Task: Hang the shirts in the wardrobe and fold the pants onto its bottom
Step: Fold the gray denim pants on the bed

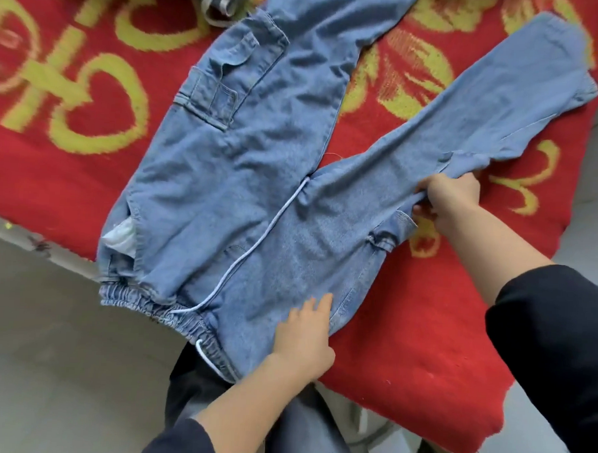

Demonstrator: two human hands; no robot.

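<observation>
The left hand (304,335) pressed straight, spread fingers (317,305) on light-blue denim drawstring pants (259,157). Right of those fingers, the right hand (451,201) pinched a leg's fabric over a red-and-yellow patterned blanket (75,100).

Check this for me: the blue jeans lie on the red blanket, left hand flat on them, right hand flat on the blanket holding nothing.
One thing is wrong. In the head view the right hand grips a leg of the blue jeans; it does not lie flat on the red blanket. The left hand does rest flat on the jeans.
</observation>
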